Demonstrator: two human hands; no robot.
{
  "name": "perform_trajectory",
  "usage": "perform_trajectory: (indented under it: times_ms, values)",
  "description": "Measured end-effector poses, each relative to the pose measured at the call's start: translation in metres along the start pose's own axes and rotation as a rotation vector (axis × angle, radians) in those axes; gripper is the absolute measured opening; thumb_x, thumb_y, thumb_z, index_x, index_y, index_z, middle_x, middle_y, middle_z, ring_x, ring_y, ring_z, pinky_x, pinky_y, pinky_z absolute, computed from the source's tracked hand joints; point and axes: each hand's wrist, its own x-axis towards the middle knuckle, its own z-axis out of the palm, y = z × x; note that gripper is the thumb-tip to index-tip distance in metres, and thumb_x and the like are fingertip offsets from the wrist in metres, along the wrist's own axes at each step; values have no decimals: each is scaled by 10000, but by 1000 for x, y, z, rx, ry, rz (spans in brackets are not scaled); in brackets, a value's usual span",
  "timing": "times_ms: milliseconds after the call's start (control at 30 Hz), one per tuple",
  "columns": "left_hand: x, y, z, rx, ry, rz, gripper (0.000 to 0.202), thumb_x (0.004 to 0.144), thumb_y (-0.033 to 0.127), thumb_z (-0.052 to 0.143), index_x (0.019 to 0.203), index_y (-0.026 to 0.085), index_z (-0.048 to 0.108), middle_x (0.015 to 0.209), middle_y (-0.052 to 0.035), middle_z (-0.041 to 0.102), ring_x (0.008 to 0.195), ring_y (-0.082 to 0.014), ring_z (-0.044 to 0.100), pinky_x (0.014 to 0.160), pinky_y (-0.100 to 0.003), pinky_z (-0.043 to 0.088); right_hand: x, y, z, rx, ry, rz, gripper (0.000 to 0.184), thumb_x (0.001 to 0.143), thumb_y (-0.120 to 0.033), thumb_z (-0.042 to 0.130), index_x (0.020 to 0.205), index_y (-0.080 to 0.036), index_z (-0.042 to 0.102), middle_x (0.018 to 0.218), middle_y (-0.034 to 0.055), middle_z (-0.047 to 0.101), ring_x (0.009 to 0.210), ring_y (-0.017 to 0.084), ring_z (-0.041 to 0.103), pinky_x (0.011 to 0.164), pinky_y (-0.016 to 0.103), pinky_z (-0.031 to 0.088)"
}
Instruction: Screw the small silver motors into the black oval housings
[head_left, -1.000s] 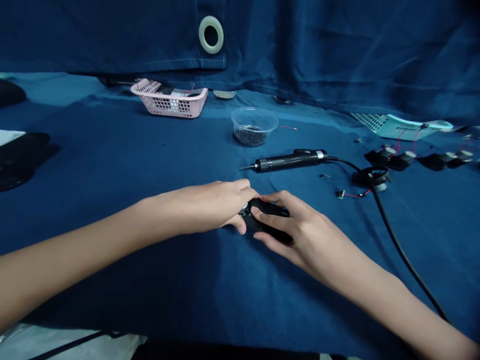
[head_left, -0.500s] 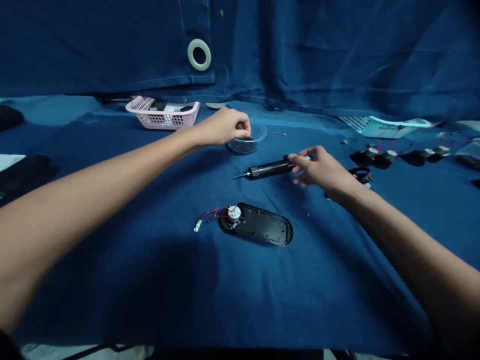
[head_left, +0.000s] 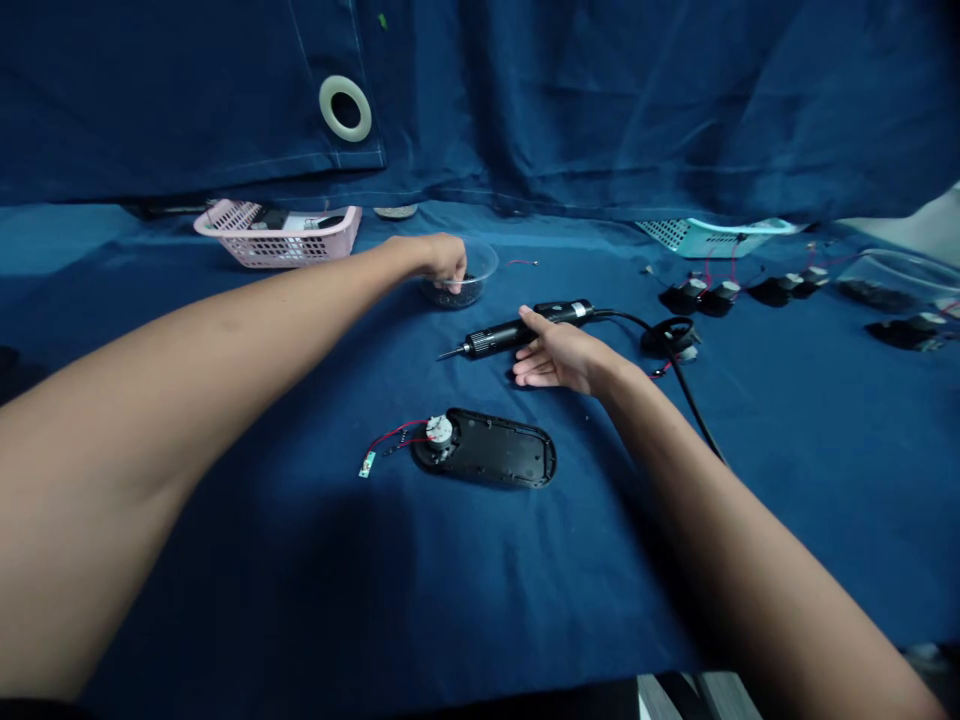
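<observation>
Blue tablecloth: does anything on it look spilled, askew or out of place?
No spill or damage is evident. The one mild oddity is a thin red wire lying by itself to the right of the clear bowl, apart from the wired black parts farther right.

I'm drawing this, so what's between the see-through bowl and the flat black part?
In the head view, the black screwdriver lies between the see-through bowl and the flat black part.
</observation>
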Motion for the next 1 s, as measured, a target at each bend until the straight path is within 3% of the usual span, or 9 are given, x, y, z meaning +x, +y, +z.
perform_trajectory:
  times_ms: [233, 600, 733, 800, 900, 967, 1000]
  values:
    - [-11, -12, -1, -28, 183, 33, 248, 774, 220, 627, 969, 142, 759, 921, -58, 712, 859, -166, 626, 808, -247, 433, -1, 4, -4, 46, -53, -7, 414, 977, -498, 475, 836, -122, 573, 563, 118, 670, 481, 185, 679, 460, 256, 585]
    - [-19, -17, -1, -22, 169, 54, 216, 751, 166, 680, 956, 145, 743, 852, -40, 707, 796, -145, 631, 708, -220, 413, 0, 5, -6, 76, -76, -10, 418, 991, -486, 450, 837, -120, 584, 571, 123, 678, 486, 182, 681, 462, 252, 588]
    - [-24, -14, -2, -32, 218, 77, 149, 762, 175, 685, 899, 134, 727, 820, -46, 683, 787, -165, 623, 729, -246, 424, -1, 5, -6, 96, -68, -12, 421, 982, -505, 459, 833, -136, 596, 569, 121, 679, 486, 183, 677, 446, 256, 582]
    - [-31, -8, -2, -48, 303, 95, 151, 825, 160, 609, 940, 131, 703, 908, -66, 676, 853, -179, 621, 782, -262, 432, 0, 6, -6, 110, -67, -17, 402, 971, -507, 482, 843, -145, 602, 586, 125, 690, 497, 192, 681, 441, 270, 584]
    - [-52, 13, 4, -92, 481, 138, 284, 938, 136, 410, 1141, 141, 608, 1194, -114, 583, 949, -167, 600, 829, -266, 437, 0, 7, -6, 141, -74, -21, 377, 970, -476, 498, 861, -133, 610, 612, 145, 700, 521, 204, 692, 454, 285, 593]
    - [-71, 34, 16, -175, 601, 239, 302, 959, 115, 339, 1150, 151, 570, 1229, -111, 526, 909, -139, 592, 824, -259, 443, 0, 7, -7, 170, -80, -20, 365, 975, -448, 498, 872, -115, 608, 636, 165, 705, 545, 209, 703, 477, 290, 602]
    - [-81, 44, 24, -198, 605, 307, 285, 945, 102, 359, 1121, 163, 574, 1196, -94, 523, 908, -140, 587, 832, -262, 445, 0, 7, -7, 187, -82, -21, 360, 977, -438, 498, 882, -108, 606, 650, 173, 707, 561, 212, 709, 492, 294, 608]
